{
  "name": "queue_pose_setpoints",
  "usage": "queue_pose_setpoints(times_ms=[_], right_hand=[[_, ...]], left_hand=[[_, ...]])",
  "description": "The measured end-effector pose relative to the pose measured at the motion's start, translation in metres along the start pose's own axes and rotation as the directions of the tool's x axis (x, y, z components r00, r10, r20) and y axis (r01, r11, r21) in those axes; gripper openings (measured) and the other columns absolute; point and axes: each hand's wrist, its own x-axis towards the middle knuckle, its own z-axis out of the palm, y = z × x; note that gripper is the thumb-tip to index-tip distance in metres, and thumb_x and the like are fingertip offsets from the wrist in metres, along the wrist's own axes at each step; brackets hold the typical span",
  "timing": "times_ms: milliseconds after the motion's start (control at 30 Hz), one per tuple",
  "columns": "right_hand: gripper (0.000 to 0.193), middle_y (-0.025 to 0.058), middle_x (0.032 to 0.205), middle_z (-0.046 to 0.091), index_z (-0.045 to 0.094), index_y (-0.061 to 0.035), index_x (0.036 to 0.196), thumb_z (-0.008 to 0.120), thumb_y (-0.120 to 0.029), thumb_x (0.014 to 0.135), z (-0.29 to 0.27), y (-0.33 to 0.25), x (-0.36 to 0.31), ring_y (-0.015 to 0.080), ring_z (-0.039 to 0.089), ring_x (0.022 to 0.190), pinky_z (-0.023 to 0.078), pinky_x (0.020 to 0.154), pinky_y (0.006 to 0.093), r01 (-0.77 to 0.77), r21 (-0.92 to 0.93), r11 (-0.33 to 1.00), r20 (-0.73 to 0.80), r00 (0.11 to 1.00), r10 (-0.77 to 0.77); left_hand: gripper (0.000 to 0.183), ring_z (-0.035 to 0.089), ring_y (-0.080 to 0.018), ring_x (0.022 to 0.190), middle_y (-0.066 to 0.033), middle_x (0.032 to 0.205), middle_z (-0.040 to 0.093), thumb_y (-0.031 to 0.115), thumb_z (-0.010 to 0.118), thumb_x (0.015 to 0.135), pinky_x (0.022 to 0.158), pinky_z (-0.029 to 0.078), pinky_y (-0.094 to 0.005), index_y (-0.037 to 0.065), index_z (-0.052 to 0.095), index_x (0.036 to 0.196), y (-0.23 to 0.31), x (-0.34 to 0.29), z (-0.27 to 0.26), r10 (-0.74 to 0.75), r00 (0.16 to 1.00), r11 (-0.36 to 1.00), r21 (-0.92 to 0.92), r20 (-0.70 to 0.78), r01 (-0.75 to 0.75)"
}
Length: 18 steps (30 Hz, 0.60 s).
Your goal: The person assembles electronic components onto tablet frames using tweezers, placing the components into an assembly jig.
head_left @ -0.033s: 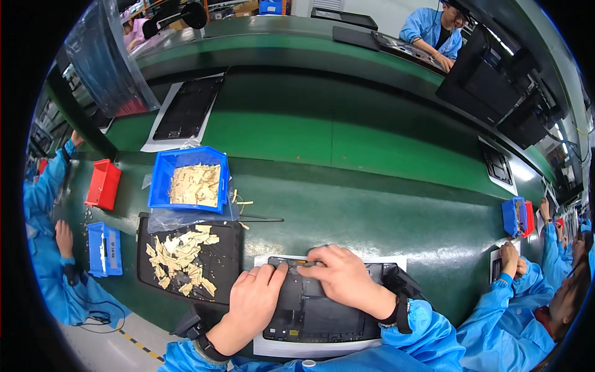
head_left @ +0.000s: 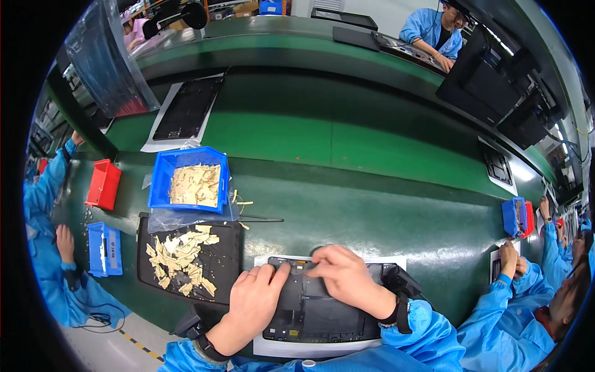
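A black laptop case panel (head_left: 328, 310) lies on a white sheet (head_left: 263, 348) in front of me. My left hand (head_left: 255, 294) is closed at its far left corner, with the thumb on the panel and the fingers along the edge. Over the panel's far edge, my right hand (head_left: 347, 273) is closed, thumb and forefinger pinched near an orange-marked spot. What sits between those fingertips, if anything, is too small to make out.
Left of the panel, a black tray (head_left: 232, 248) holds torn cream strips. Behind it stands a blue bin (head_left: 160, 180) of similar scraps; dark tweezers (head_left: 263, 219) lie nearby. A red bin (head_left: 103, 185) and another blue bin (head_left: 104, 249) stand farther left. Co-workers sit close on both sides.
My right hand has shifted slightly to the right, its fingertips moving away from my left thumb. The left hand and the panel stay in place.
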Motion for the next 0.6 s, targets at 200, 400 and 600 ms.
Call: queue_pose_setpoints(times_ms=[200, 400, 600], right_hand=[[0.017, 0.0082, 0.093, 0.058, 0.064, -0.005, 0.084, 0.057, 0.009, 0.077, 0.0, -0.004, -0.003, 0.0279, 0.063, 0.081, 0.052, 0.068, 0.0351, -0.256, 0.341, 0.904, -0.124, 0.941, 0.314], [0.016, 0.009, 0.093, 0.058, 0.064, -0.0047, 0.084, 0.057, 0.008, 0.078, 0.001, -0.002, -0.003, 0.0296, 0.062, 0.081, 0.051, 0.068, 0.0369, -0.261, 0.335, 0.905, -0.114, 0.943, 0.314], [0.023, 0.0105, 0.091, 0.061, 0.065, -0.0037, 0.087, 0.053, 0.012, 0.075, 0.0, -0.002, -0.003, 0.0293, 0.064, 0.083, 0.052, 0.071, 0.0344, -0.217, 0.257, 0.942, -0.107, 0.962, 0.251]], left_hand=[[0.047, 0.055, -0.0205, 0.072, -0.0046, 0.077, 0.048, 0.011, 0.057, 0.076, 0.063, 0.044, -0.0313, 0.02, 0.062, 0.122, 0.004, 0.009, -0.006, 0.081, 0.99, 0.991, 0.097, 0.117, -0.092], [0.05, 0.054, -0.0217, 0.076, -0.0064, 0.08, 0.048, 0.012, 0.055, 0.077, 0.065, 0.045, -0.0309, 0.016, 0.058, 0.127, 0.01, 0.007, -0.004, 0.116, 0.981, 0.969, 0.199, 0.157, -0.147], [0.05, 0.053, -0.0225, 0.079, -0.0064, 0.081, 0.048, 0.011, 0.054, 0.076, 0.069, 0.047, -0.0304, 0.0, 0.055, 0.125, 0.012, -0.01, 0.008, 0.038, 0.997, 0.981, 0.187, 0.068, -0.05]])
